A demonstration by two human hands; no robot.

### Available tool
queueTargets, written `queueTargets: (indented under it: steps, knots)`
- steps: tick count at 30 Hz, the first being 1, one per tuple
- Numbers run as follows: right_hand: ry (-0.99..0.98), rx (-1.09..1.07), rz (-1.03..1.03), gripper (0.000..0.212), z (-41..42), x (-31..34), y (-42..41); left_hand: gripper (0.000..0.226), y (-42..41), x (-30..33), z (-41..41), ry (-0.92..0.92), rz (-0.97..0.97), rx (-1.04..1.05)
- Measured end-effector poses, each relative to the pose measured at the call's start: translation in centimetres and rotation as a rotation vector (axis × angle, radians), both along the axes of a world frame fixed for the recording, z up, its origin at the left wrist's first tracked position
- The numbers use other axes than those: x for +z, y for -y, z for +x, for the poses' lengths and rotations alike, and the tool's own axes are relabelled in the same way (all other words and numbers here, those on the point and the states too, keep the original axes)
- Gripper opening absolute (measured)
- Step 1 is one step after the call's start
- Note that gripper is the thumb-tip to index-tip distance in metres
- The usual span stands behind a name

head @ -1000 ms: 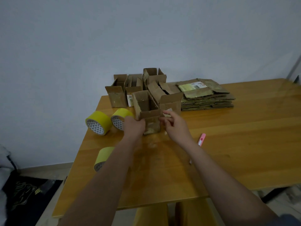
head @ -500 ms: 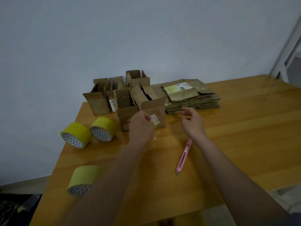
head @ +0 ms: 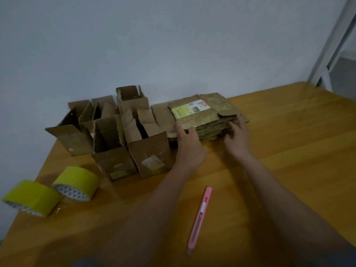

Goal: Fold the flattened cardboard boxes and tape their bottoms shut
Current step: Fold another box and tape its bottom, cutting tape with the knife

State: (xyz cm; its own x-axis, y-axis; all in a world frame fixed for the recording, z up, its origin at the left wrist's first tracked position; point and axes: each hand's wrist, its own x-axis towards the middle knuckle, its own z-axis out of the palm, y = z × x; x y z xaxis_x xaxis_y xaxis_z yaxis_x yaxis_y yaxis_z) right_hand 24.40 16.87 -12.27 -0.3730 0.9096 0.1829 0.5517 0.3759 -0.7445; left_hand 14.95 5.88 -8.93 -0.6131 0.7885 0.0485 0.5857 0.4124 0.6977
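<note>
Both hands reach the stack (head: 208,120) with loose fingers, the left hand (head: 189,145) touching its front edge, the right hand (head: 238,140) gripping nothing. Peel only the top flat; pin the rest.

My two arms come up from the bottom of the frame, bare from wrist to past the elbow. My left hand (head: 189,146) and right hand (head: 238,140) wear no gloves, rings or watch. Dark blue-grey cloth, likely my sleeves, shows at the lower right corner and the bottom edge left of centre.
</note>
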Motion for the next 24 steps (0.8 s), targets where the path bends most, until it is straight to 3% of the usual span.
queueTargets:
  steps: [8,15,24]
  knots:
    - [-0.094,-0.026,0.171,0.044,-0.5,-0.9,-2.4,0.053,-1.9,-1.3,-0.9,0.106,-0.048,0.029]
    - [0.103,0.083,0.138,0.071,0.0,-1.3,-3.2,0.068,-1.6,-1.4,-0.1,0.181,0.001,0.038]
    - [-0.035,0.049,0.146,0.076,2.3,0.5,-1.1,0.069,0.0,-0.4,0.9,0.14,0.128,0.022]
